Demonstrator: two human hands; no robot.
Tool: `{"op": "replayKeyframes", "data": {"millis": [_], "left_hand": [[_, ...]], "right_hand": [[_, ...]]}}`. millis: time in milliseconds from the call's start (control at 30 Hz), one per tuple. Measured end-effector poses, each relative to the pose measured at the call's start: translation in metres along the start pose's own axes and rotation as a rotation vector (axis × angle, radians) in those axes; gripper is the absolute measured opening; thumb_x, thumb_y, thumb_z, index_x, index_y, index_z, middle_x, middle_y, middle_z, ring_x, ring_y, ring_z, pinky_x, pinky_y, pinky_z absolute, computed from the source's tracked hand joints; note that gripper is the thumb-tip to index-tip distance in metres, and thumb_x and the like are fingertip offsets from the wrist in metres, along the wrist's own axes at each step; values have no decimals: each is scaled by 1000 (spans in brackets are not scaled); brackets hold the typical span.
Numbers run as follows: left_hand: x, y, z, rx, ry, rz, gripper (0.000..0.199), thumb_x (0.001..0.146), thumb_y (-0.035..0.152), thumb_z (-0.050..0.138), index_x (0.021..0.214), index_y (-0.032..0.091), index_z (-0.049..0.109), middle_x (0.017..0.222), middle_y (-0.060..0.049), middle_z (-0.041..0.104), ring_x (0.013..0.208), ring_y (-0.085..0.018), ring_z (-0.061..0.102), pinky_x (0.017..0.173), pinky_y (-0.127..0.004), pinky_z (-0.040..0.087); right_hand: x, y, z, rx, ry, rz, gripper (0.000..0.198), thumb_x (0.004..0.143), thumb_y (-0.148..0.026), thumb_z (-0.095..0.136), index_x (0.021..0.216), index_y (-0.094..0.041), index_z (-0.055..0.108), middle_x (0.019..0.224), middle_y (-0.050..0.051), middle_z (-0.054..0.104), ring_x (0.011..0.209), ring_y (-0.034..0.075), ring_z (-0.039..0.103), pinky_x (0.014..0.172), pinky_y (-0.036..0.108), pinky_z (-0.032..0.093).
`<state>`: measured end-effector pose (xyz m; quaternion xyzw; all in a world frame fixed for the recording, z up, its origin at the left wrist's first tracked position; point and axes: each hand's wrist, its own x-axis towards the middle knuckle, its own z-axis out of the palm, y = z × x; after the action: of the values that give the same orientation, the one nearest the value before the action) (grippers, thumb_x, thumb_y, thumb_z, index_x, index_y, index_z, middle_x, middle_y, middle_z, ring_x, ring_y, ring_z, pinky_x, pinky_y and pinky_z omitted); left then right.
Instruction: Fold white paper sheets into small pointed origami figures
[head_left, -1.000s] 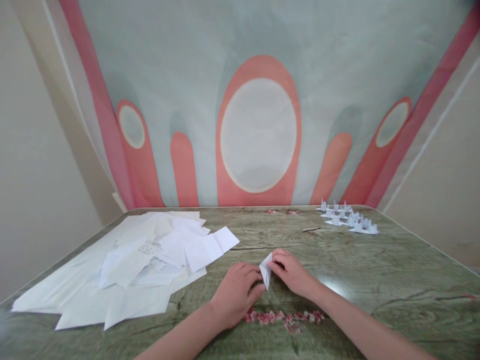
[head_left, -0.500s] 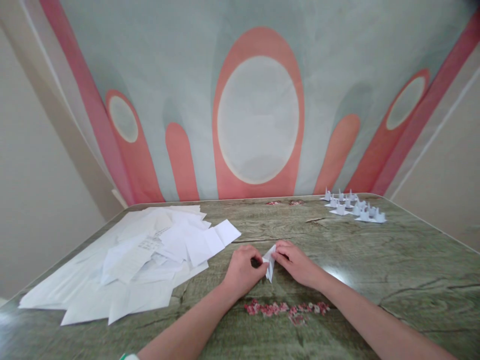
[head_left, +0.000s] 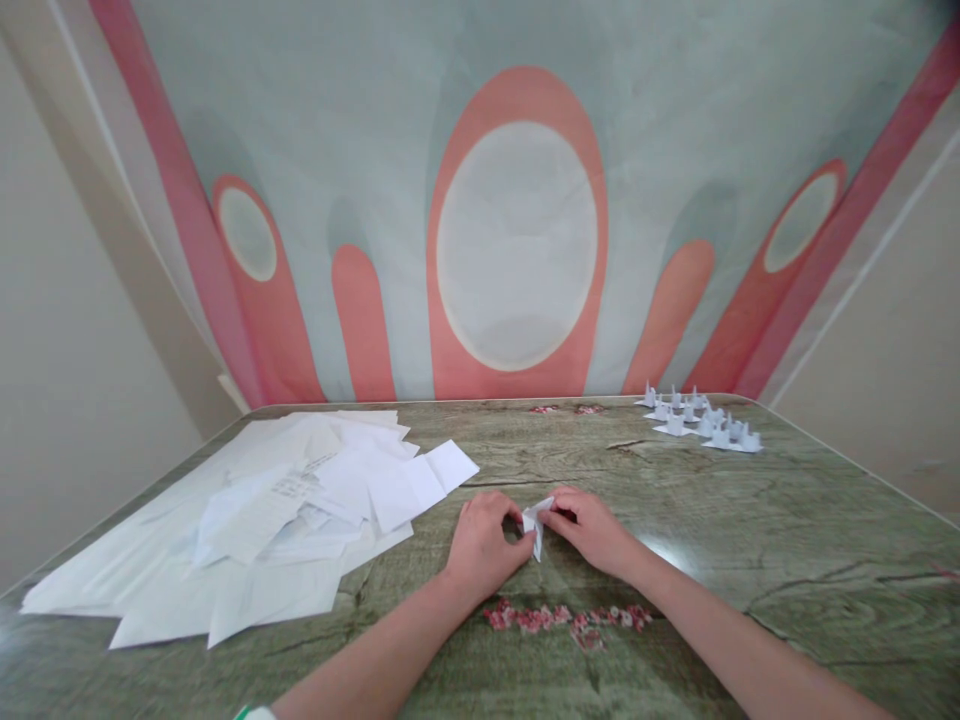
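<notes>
A small folded piece of white paper [head_left: 538, 527] is held just above the table, between my two hands. On its left side, my left hand [head_left: 489, 540] pinches it between thumb and fingers. My right hand [head_left: 587, 523] grips a pointed upper flap that leans toward the right. The paper has several narrow creased points, one aimed downward. Parts of it are covered by my fingertips. Back right on the table stand several small folded paper cranes [head_left: 701, 420] in a close group.
A wide heap of loose white paper sheets [head_left: 292, 500], some with writing, covers the table's left side. The wood-patterned table [head_left: 750, 540] carries a pink flower print [head_left: 566, 617] near my forearms. Behind it rises a grey and coral backdrop [head_left: 517, 385].
My right fingers have bent the paper's upper point over to the right; it stood more upright before. My left hand keeps its pinch. The view has shifted slightly.
</notes>
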<state>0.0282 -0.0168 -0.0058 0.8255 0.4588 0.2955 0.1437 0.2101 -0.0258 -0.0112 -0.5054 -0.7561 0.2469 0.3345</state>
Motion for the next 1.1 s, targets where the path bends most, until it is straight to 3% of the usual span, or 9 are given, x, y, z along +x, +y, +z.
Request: {"op": "replayKeyframes", "data": {"millis": [333,533,1100], "left_hand": [[0,-1,-1,-14,-16,0,8,73,24,57,78,18,57,81,-3,58,83,-20,53,76,-31,39],[1,1,-3,-88,-53,19,7,78,24,52,81,19,57,81,-3,57,81,-19,53,76,-30,40],[1,4,-6,-365,-22,-10,7,79,21,54,83,17,58,82,-3,58,75,-14,55,70,-25,45]], "right_hand": [[-1,-2,0,-6,19,16,24,85,-30,49,67,-18,60,69,1,58,68,16,53,64,27,39],[-4,-4,-1,99,19,-9,18,85,-30,50,84,-19,64,85,4,64,83,18,56,77,29,41],[-8,-8,2,213,42,82,22,83,-36,51,76,-17,61,68,-1,58,64,14,51,61,25,39]]}}
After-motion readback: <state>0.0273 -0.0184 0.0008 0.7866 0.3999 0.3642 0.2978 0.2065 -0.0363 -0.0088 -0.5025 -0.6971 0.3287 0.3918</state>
